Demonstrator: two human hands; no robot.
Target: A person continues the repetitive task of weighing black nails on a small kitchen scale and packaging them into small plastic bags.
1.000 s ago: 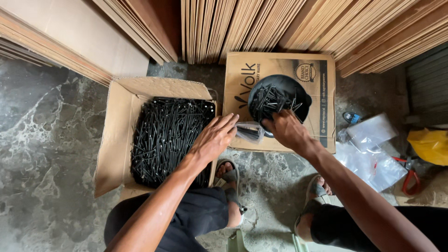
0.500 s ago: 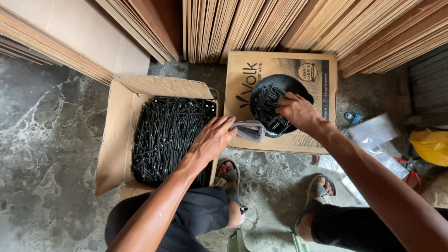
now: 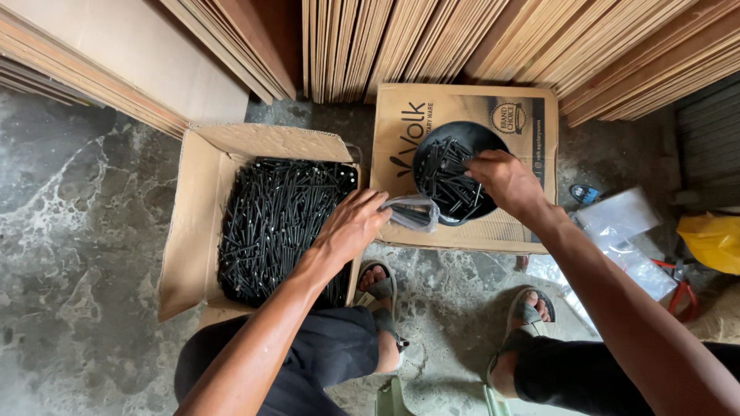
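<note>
Head view: left hand (image 3: 351, 227) pinches a clear bag (image 3: 412, 212) open; right hand (image 3: 501, 179) closes on black screws (image 3: 451, 185) in the bowl (image 3: 462, 135).

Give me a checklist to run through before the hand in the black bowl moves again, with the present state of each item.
1. Small clear bag held by the left hand: ok, pinched at the fingertips.
2. Bag mouth open toward the bowl: cannot tell, the plastic is crumpled.
3. Right hand at the black screws in the black bowl: ok, fingers are in the pile.
4. Bowl resting flat on the closed printed carton: ok.
5. Supply in the open carton: ok, full of black screws.
6. Sandalled feet free of loose screws: ok, none seen on the floor.
</note>
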